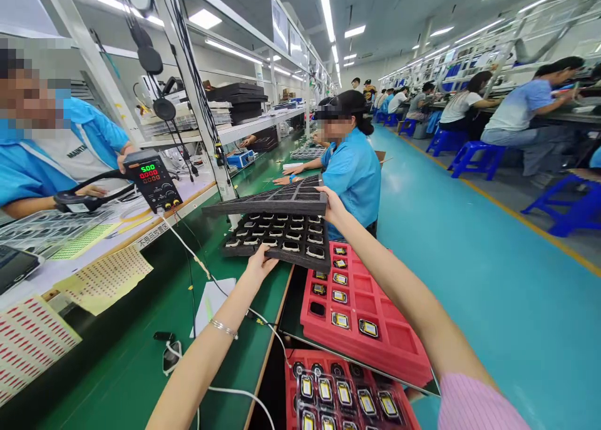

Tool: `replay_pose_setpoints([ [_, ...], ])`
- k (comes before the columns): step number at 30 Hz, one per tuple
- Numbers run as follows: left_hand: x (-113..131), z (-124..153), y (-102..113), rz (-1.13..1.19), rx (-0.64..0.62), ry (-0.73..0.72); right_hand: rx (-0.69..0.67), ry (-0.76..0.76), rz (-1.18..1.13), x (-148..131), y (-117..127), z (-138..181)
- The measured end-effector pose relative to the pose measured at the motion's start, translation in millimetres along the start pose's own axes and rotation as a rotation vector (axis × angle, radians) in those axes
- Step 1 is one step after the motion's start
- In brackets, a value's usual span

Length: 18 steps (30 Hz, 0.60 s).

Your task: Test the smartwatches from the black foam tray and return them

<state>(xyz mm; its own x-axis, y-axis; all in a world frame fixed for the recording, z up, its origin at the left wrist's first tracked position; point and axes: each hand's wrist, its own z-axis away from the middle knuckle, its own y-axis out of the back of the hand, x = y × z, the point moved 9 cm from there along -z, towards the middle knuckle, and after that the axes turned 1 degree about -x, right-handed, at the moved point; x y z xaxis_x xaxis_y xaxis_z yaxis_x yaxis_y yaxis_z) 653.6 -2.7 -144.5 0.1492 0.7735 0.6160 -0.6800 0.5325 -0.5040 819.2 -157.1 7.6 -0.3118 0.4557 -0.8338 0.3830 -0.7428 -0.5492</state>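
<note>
Green benchtop (126,348), gridded foam trays (272,206)

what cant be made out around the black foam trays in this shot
All in the head view:
Lower black foam tray: rear part, hidden by the upper black foam tray.
Left hand: some fingers, hidden by the lower black foam tray.
Nearer red tray: near end, cut off by the bottom edge.
</note>
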Motion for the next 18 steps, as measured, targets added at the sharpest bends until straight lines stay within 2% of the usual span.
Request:
replay_pose_setpoints([
  [4, -15.3, 30.3, -2.0, -0.025, -0.049, 0.022, -0.009, 0.011, 0.015, -13.4, -1.5, 8.1],
  [8, -27.9, 72.6, 10.8, -0.056, -0.087, 0.057, -0.017, 0.002, 0.028, -17.2, -0.9, 13.5],
  [18, -31.5, 178.8, 48.9, -0.077, -0.080, 0.055, -0.011, -0.049, 0.071, 5.7, 11.3, 6.8],
])
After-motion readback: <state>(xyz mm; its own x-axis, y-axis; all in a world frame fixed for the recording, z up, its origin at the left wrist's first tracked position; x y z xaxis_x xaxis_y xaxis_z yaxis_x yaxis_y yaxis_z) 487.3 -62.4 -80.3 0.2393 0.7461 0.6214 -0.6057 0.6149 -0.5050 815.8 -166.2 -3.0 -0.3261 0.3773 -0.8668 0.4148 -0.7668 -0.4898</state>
